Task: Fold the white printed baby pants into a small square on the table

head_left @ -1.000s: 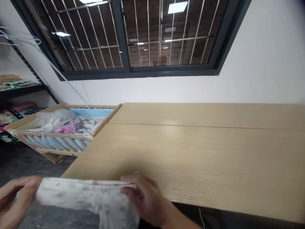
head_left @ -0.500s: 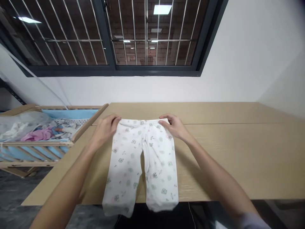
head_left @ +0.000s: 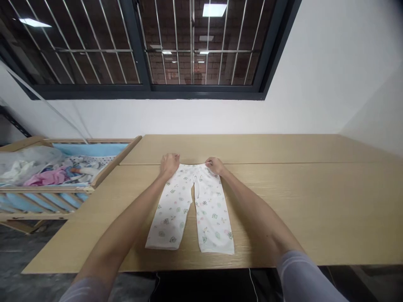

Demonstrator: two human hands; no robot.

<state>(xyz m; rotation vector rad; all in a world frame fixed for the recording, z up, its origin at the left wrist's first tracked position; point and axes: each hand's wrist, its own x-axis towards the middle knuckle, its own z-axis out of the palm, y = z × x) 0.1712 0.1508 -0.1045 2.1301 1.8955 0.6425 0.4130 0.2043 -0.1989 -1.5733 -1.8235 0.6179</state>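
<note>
White baby trousers point(head_left: 171, 218) with a small green and pink print lie flat on the table, their legs pointing towards me. Both legs rest fully on the wood. My left hand point(head_left: 169, 165) grips the left end of the waistband at the far side. My right hand point(head_left: 215, 166) pinches the right end of the same waistband. The waist area right under my fingers is hidden.
The light wood table point(head_left: 299, 201) has a seam across it and extends far to the right. On the left stands a wooden cot point(head_left: 94, 141) with blue padding, holding a pile of baby clothes point(head_left: 50, 177). A barred window point(head_left: 151, 50) is behind the table.
The trousers were lifted at the table edge, then laid down with their legs overhanging it. Both hands have now drawn them farther across the table, and the legs lie fully on it.
</note>
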